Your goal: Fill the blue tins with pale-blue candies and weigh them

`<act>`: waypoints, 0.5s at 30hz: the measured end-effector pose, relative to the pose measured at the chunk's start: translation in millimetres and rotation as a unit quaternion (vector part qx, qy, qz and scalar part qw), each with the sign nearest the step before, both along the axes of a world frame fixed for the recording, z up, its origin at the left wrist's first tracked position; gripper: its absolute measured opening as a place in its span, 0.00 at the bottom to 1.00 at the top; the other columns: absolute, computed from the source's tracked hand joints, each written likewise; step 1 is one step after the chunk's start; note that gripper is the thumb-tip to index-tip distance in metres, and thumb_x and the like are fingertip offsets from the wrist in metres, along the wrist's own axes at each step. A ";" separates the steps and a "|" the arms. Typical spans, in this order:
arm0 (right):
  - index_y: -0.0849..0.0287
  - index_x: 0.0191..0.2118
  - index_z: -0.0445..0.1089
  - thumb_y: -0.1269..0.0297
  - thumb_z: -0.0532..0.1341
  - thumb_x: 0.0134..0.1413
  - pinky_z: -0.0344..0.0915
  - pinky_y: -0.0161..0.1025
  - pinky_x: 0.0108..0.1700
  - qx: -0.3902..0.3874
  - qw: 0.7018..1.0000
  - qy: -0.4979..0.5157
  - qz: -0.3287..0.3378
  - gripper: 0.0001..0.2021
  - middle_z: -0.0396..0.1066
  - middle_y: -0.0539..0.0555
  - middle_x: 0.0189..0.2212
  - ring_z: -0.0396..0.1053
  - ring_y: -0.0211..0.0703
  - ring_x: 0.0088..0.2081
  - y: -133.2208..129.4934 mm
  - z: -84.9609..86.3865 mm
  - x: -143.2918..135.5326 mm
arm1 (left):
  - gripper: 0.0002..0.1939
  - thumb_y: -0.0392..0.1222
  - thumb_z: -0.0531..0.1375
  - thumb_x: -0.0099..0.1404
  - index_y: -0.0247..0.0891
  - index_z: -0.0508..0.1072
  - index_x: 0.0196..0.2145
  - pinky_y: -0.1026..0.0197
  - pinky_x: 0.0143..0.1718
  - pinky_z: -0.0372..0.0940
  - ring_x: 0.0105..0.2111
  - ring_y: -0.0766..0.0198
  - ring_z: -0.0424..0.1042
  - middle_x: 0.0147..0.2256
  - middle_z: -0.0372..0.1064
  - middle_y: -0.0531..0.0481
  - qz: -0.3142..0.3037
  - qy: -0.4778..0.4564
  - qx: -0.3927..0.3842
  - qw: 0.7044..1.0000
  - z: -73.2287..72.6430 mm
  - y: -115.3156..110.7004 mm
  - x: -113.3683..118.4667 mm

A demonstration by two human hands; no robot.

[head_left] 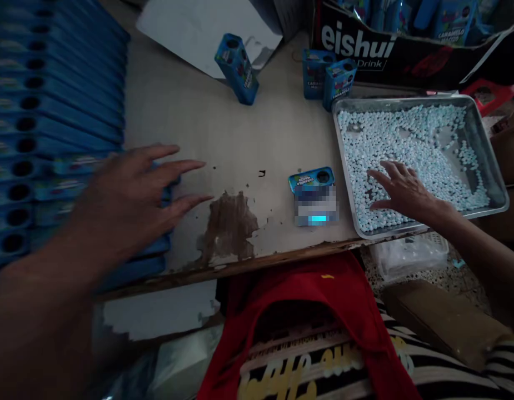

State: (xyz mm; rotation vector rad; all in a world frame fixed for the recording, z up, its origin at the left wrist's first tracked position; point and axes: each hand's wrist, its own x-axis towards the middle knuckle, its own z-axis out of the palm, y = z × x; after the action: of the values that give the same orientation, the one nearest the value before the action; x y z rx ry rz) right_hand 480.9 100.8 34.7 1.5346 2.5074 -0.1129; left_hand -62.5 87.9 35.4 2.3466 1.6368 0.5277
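Observation:
My left hand, fingers apart and empty, hovers at the edge of the stacked rows of blue candy boxes, whose ends show dark round holes. My right hand is over the metal tray, fingers spread at the small pale blue and white candies; whether the fingertips touch them is hard to tell. Between the hands a blue candy box lies on a small scale with a lit display, partly blurred out.
One blue box stands alone at the back, near white paper. A pair of boxes stands by the tray's back left corner. Behind them is a black carton full of blue boxes. The worn table edge runs in front of a red apron.

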 end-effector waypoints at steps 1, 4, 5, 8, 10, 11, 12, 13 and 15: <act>0.51 0.79 0.62 0.36 0.72 0.67 0.69 0.71 0.64 0.004 1.000 -0.023 0.007 0.45 0.62 0.75 0.77 0.62 0.85 0.72 -8.3 0.0 4.7 | 0.26 0.61 0.65 0.70 0.57 0.80 0.63 0.28 0.79 0.59 0.74 0.30 0.68 0.73 0.71 0.47 -0.007 -0.006 -0.002 1.000 -1.5 -1.5 5.7; 0.49 0.82 0.57 0.34 0.68 0.69 0.72 0.69 0.58 0.015 0.998 -0.058 -0.024 0.46 0.64 0.76 0.74 0.67 0.84 0.65 -29.7 2.8 18.3 | 0.25 0.60 0.65 0.72 0.60 0.80 0.64 0.31 0.78 0.60 0.74 0.33 0.69 0.73 0.71 0.51 -0.003 -0.018 -0.014 1.000 -3.0 -5.7 19.8; 0.50 0.82 0.58 0.36 0.67 0.71 0.72 0.65 0.55 0.011 0.997 -0.064 -0.029 0.44 0.66 0.76 0.72 0.69 0.81 0.62 -34.4 2.5 20.4 | 0.24 0.60 0.65 0.73 0.61 0.80 0.63 0.32 0.77 0.62 0.73 0.35 0.71 0.73 0.72 0.52 0.004 -0.023 -0.017 1.000 -3.2 -6.4 23.4; 0.53 0.76 0.67 0.49 0.62 0.77 0.72 0.56 0.51 -0.010 0.998 -0.058 -0.008 0.29 0.72 0.73 0.65 0.70 0.73 0.60 -36.4 -6.0 14.7 | 0.21 0.59 0.65 0.74 0.62 0.81 0.62 0.33 0.75 0.65 0.71 0.36 0.73 0.71 0.74 0.54 0.020 -0.035 -0.023 0.999 -6.7 -3.3 31.9; 0.54 0.69 0.75 0.59 0.59 0.77 0.70 0.51 0.47 -0.025 0.999 -0.021 -0.006 0.21 0.75 0.70 0.61 0.72 0.68 0.57 -26.7 -14.8 6.7 | 0.21 0.58 0.66 0.73 0.60 0.82 0.62 0.34 0.75 0.66 0.69 0.37 0.75 0.70 0.76 0.52 0.010 -0.041 -0.023 0.999 -11.7 3.0 37.1; 0.54 0.65 0.78 0.61 0.59 0.76 0.69 0.50 0.44 -0.029 0.999 0.014 -0.020 0.19 0.76 0.68 0.59 0.74 0.64 0.54 -19.4 -18.7 3.9 | 0.22 0.58 0.67 0.73 0.58 0.82 0.62 0.35 0.75 0.66 0.69 0.37 0.75 0.69 0.76 0.51 -0.002 -0.043 -0.024 0.999 -14.4 6.8 39.9; 0.54 0.60 0.80 0.62 0.61 0.74 0.68 0.48 0.41 -0.031 0.997 0.061 -0.045 0.17 0.78 0.66 0.55 0.75 0.60 0.49 -11.0 -21.8 2.7 | 0.23 0.59 0.68 0.73 0.56 0.82 0.62 0.35 0.75 0.65 0.69 0.38 0.74 0.70 0.76 0.50 -0.015 -0.042 -0.025 0.999 -16.8 10.6 42.8; 0.54 0.56 0.82 0.61 0.64 0.72 0.66 0.47 0.39 -0.035 0.989 0.118 -0.080 0.14 0.79 0.63 0.50 0.74 0.56 0.44 -2.3 -23.8 3.2 | 0.25 0.60 0.68 0.73 0.54 0.82 0.64 0.35 0.77 0.63 0.70 0.38 0.73 0.71 0.74 0.50 -0.023 -0.039 -0.025 0.999 -18.6 14.1 45.7; 0.54 0.49 0.83 0.58 0.71 0.66 0.61 0.45 0.35 -0.051 0.951 0.252 -0.174 0.10 0.77 0.56 0.36 0.69 0.46 0.34 14.1 -24.2 8.9 | 0.29 0.64 0.69 0.73 0.49 0.81 0.65 0.33 0.78 0.59 0.72 0.37 0.71 0.73 0.72 0.47 -0.032 -0.028 -0.024 0.999 -19.9 19.2 51.3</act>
State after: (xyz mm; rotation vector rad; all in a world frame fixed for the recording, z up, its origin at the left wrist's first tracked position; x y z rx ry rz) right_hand 489.7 114.9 10.5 2.1023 2.4808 -0.7634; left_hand -11.2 107.0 15.5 2.3208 1.5273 0.5299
